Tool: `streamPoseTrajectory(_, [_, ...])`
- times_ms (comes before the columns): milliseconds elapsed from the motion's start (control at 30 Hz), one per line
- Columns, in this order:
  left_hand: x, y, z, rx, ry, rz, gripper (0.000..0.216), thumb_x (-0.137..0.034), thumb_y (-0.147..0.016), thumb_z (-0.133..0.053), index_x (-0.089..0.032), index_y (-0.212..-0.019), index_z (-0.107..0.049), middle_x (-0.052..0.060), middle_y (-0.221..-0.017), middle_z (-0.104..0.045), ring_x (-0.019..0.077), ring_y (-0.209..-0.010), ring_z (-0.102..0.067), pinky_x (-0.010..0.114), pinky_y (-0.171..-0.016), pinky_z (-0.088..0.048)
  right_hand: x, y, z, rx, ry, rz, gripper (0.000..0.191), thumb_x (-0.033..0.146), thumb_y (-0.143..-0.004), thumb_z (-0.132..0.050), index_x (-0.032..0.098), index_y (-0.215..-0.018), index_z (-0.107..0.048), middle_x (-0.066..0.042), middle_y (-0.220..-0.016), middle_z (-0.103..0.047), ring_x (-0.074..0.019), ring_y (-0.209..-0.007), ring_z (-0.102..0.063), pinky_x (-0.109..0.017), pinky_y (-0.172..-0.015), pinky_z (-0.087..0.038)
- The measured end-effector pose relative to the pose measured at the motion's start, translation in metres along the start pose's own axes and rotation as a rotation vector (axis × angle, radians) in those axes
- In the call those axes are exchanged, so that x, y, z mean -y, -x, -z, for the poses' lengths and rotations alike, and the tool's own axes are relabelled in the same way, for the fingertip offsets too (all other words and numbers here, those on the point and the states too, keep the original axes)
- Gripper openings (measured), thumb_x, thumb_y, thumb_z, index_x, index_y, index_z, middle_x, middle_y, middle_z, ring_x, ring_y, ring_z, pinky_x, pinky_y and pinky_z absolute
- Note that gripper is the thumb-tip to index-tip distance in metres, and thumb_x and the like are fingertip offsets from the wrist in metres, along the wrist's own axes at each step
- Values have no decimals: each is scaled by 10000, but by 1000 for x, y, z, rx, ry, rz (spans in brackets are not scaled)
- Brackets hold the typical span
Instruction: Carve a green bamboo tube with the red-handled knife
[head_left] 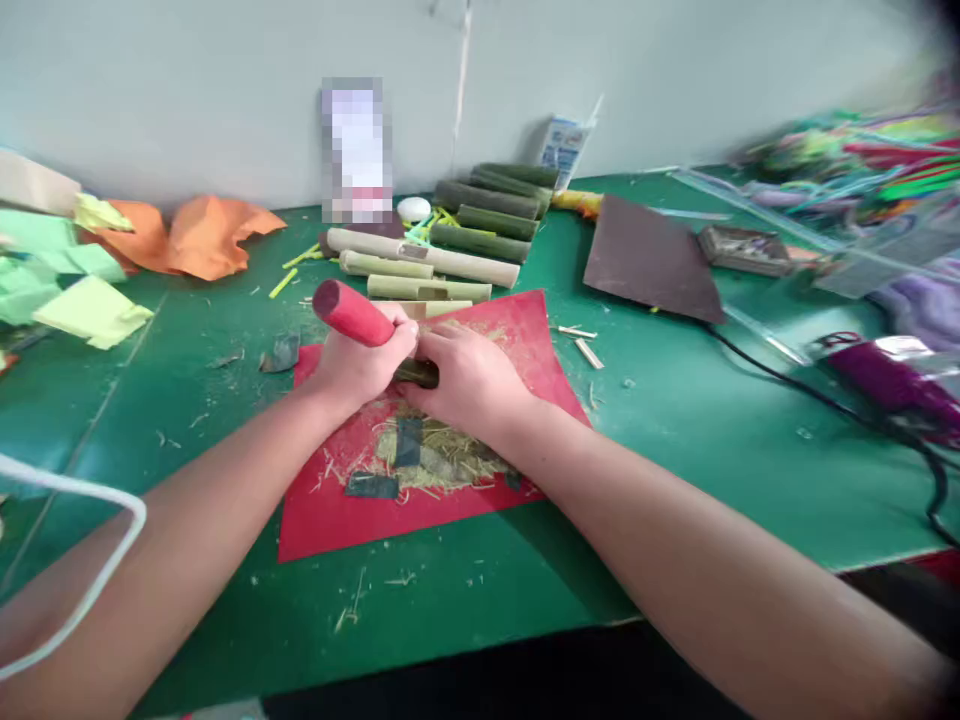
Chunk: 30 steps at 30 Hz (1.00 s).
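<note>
My left hand (pixel 358 362) is closed around the thick red handle (pixel 349 308) of a tool whose working end is hidden by my fingers. Under my right hand (pixel 476 385), closed with fingers curled, is a dark green bamboo tube (pixel 417 373); only a short part of it shows. Both hands meet over a red sheet (pixel 307 520) on the green table. Pale shavings (pixel 450 452) lie heaped on the sheet just below my hands, along with several dark flat scraps (pixel 372 485).
Behind my hands lie several cut bamboo tubes (pixel 427 290), some with notches. Orange paper (pixel 206 238) and pale green paper (pixel 94 312) sit at left. On the right are a brown board (pixel 651 258), a purple device (pixel 892 380) with a black cable, and a clear tray (pixel 874 250).
</note>
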<state>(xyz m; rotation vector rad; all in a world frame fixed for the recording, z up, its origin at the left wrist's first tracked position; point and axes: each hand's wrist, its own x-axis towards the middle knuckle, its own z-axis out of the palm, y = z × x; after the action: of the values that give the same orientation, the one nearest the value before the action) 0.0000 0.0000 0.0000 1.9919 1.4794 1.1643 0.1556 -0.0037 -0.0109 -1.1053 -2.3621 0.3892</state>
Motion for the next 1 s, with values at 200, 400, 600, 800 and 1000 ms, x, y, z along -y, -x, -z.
streamPoseTrajectory(200, [0,1,3,48,154,121,232,-222,-730,-534,-187,-512,-463,-29,-511,-472,110,-524,-420,272,-539,-362,4,0,2,13,-57,-99,138,275,-727,-646,187,-681,-550,-22,-737,-604,-124,-643,-439,-277,-585,-310])
streamPoseTrajectory(400, [-1,5,4,-29,323,102,238,-206,-734,-540,-186,-509,-467,-33,-504,-432,97,-510,-401,254,-514,-360,2,-1,6,38,-26,-80,158,283,-721,-664,184,-694,-543,-30,-758,-614,-129,-674,-448,-276,-600,-313])
streamPoseTrajectory(600, [4,3,-2,-61,217,85,228,-218,-768,-553,-183,-553,-488,-30,-542,-462,107,-568,-455,263,-569,-385,4,1,9,55,4,-89,148,303,-732,-657,181,-725,-574,-45,-806,-651,-148,-714,-491,-286,-614,-320])
streamPoseTrajectory(800, [6,3,-1,-38,169,46,237,-212,-780,-545,-182,-555,-479,-27,-564,-473,108,-578,-453,270,-587,-383,1,-2,10,72,-2,-92,150,312,-731,-670,177,-734,-603,-44,-809,-660,-147,-711,-493,-286,-609,-311])
streamPoseTrajectory(1000, [4,1,3,22,267,109,223,-198,-734,-537,-182,-523,-470,-41,-490,-400,90,-493,-356,260,-499,-309,1,-2,12,106,-88,-154,159,314,-741,-684,177,-709,-607,-5,-707,-633,-117,-639,-467,-279,-588,-288])
